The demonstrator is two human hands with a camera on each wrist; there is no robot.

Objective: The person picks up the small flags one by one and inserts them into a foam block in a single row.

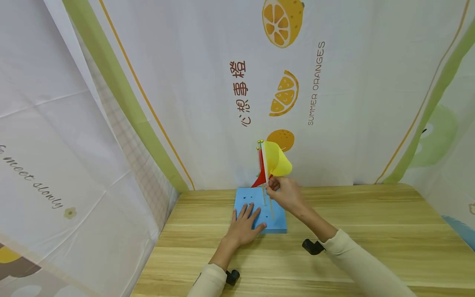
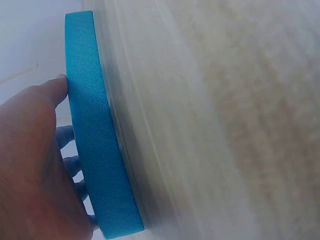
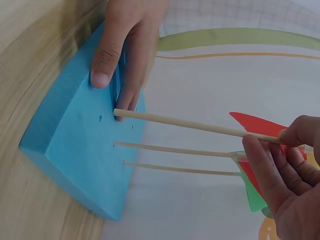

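My left hand (image 1: 243,229) lies with spread fingers on a blue foam block (image 1: 279,226) that has several small holes in its top. With thumb and fingers, my right hand (image 1: 285,192) pinches the thin wooden stick (image 3: 195,126) of a yellow flag (image 1: 278,159). The lower end of that stick is over the block, near the left fingers; I cannot tell whether it touches. Two other sticks (image 3: 175,150) stand in the block, bearing a red flag (image 3: 252,122) and a green flag (image 3: 253,192). Small gold balls (image 1: 259,141) top the sticks.
The block rests on a wood-grain table (image 1: 356,231) close to its back edge. Behind hangs a white curtain (image 1: 200,103) printed with oranges, with another curtain (image 1: 33,123) at the left. Black camera parts (image 1: 312,246) show beside both wrists.
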